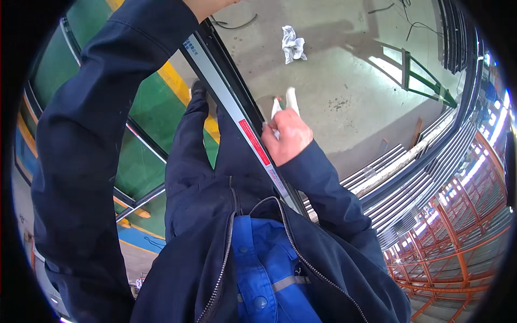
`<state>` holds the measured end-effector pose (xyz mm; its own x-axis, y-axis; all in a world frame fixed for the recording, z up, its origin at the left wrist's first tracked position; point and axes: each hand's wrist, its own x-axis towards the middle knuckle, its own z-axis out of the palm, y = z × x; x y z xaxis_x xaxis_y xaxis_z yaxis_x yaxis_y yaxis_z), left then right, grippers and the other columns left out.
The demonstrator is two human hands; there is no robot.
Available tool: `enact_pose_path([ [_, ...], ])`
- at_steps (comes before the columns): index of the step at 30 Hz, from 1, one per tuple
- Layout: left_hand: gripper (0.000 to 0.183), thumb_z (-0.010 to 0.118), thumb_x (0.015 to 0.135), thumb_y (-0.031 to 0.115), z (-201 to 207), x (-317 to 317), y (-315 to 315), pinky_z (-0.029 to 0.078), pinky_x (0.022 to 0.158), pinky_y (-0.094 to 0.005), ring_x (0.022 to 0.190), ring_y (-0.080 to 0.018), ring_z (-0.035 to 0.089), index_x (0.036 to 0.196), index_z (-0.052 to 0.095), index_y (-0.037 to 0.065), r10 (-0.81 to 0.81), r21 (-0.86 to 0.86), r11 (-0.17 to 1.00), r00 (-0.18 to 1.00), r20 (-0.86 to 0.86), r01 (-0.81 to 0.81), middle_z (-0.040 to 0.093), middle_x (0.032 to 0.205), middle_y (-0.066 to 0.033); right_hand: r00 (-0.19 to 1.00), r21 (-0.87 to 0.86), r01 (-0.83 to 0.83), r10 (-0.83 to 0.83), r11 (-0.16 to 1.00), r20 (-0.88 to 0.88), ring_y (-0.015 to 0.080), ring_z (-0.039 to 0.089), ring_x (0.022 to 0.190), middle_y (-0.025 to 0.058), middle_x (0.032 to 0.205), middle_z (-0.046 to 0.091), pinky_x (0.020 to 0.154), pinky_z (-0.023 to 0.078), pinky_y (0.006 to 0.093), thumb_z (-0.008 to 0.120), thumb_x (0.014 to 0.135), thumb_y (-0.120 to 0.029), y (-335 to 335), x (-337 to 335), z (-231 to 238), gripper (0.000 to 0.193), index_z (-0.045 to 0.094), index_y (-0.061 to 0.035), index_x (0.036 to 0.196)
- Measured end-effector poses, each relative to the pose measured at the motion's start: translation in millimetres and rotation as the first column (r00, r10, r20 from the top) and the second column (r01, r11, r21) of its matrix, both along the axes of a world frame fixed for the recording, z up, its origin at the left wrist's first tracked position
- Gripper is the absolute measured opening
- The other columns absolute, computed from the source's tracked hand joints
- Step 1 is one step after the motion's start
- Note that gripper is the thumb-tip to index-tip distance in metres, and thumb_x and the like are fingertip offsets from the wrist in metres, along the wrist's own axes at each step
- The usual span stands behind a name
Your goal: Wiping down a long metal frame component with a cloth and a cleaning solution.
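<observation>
A long dark frame bar [229, 67], with a pale protective strip [221, 94] and a red label on its face, runs slantwise in front of my legs. My right hand [290, 135] is closed beside its right edge, with a crumpled white cloth [291, 99] sticking out past the fingers. A small green and red patch shows between the cloth's folds. My left arm reaches up across the left side to the top edge. Only part of my left hand [210, 6] shows there, near the bar's far end; its fingers are out of sight.
Another crumpled white cloth [293, 46] lies on the grey floor. A green metal bracket [414, 81] stands at the right, near stacked long profiles [409, 177]. Orange racks [458, 242] fill the lower right. Dark frames with green areas [145, 129] and yellow floor stripes lie left.
</observation>
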<state>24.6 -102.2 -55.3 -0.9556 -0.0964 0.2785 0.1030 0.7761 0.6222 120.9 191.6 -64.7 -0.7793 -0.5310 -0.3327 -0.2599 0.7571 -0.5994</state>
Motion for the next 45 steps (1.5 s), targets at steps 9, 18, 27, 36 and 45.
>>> enact_pose_path([
  [9,0.049,0.084,0.067,0.022,-3,1,1,0.054,0.080,-0.0362,0.087,-0.0288,0.071,0.111,0.066,0.010,0.020,-0.040,0.999,0.999,0.030,-0.018,0.073,0.095,-0.0116,0.999,-0.073,-0.013,0.010,0.997,-0.043,0.0387,0.061,0.069,0.0170,0.079,0.058,0.061,0.050,0.0443,0.070,0.078,-0.004,-17,-10,-7,0.013,0.057,-0.0016,0.076],
  [18,0.050,0.085,0.068,0.028,-3,-2,5,0.051,0.083,-0.0356,0.091,-0.0254,0.069,0.113,0.066,0.014,0.050,-0.108,0.993,0.997,0.057,-0.043,0.072,0.099,-0.0063,0.996,-0.121,-0.035,0.025,0.992,-0.084,0.0399,0.061,0.071,0.0173,0.080,0.059,0.063,0.051,0.0459,0.068,0.079,-0.005,-30,-25,-19,0.010,0.059,-0.0027,0.077],
  [27,0.057,0.086,0.067,0.031,7,2,2,0.050,0.083,-0.0355,0.093,-0.0248,0.069,0.117,0.064,0.014,0.108,-0.175,0.980,0.993,0.053,-0.097,0.072,0.100,-0.0062,0.997,-0.100,-0.072,0.070,0.992,-0.030,0.0364,0.059,0.066,0.0141,0.076,0.056,0.060,0.050,0.0428,0.071,0.076,-0.004,18,8,-17,0.013,0.058,-0.0037,0.073],
  [36,0.058,0.085,0.067,0.027,5,0,10,0.053,0.085,-0.0377,0.093,-0.0283,0.069,0.119,0.063,0.013,0.095,-0.065,0.994,0.990,0.107,-0.088,0.073,0.103,-0.0081,0.997,-0.215,0.000,-0.018,0.977,-0.081,0.0370,0.060,0.069,0.0160,0.078,0.057,0.063,0.049,0.0444,0.071,0.078,-0.004,-12,-11,-26,0.013,0.058,-0.0021,0.076],
  [45,0.058,0.087,0.067,0.029,4,-3,10,0.053,0.084,-0.0354,0.092,-0.0284,0.070,0.118,0.064,0.012,0.070,-0.051,0.997,0.993,0.099,-0.066,0.073,0.102,-0.0085,0.997,-0.326,0.035,-0.057,0.945,-0.058,0.0364,0.058,0.066,0.0154,0.077,0.055,0.059,0.047,0.0438,0.070,0.078,-0.004,-35,-25,-28,0.013,0.058,-0.0036,0.073],
])
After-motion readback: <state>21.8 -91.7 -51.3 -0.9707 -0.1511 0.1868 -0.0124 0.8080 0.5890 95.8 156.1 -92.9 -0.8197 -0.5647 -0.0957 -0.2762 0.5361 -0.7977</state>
